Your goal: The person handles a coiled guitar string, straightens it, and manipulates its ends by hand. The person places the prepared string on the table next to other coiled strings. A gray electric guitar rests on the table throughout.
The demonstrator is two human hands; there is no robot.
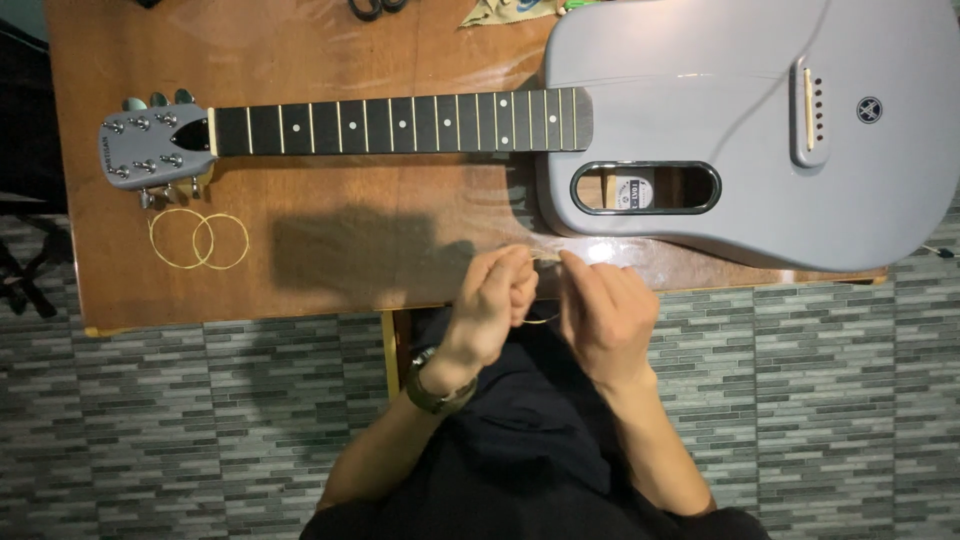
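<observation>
Pinching a thin brass-coloured guitar string (541, 320) between both hands, the person works at the near edge of the brown wooden bench (330, 190), roughly at its middle. The left hand (495, 300), with a dark metal wristwatch (435, 390) on its wrist, is curled nearly to a fist, fingers pressed together on the string. The right hand (605, 310) sits just beside it, thumb and forefinger closed on the same string near its upper end. The hands are almost touching; only a short run of string shows between them, curving from the left palm toward the right, so its visible axis lies roughly left to right. Neither hand is clearly nearer to it: both hold it. Both forearms come up from below, angled inward, over dark clothing.

Further out on the bench, near the left near corner, lies a coiled thin brass-coloured wire loop (198, 240), well apart from the hands. Beyond the hands rests a matte grey acoustic guitar (720, 60), lying flat with its long axis parallel to the near edge. Its grey headstock with metal tuning pegs (150, 148) points left; its black fretboard with white dot markers (400, 123) carries no strings that I can see. The oval sound hole (646, 187) lies just beyond the right hand. At the far edge, black scissor handles (377, 8) and a torn paper packet (500, 12) are partly cut off.
</observation>
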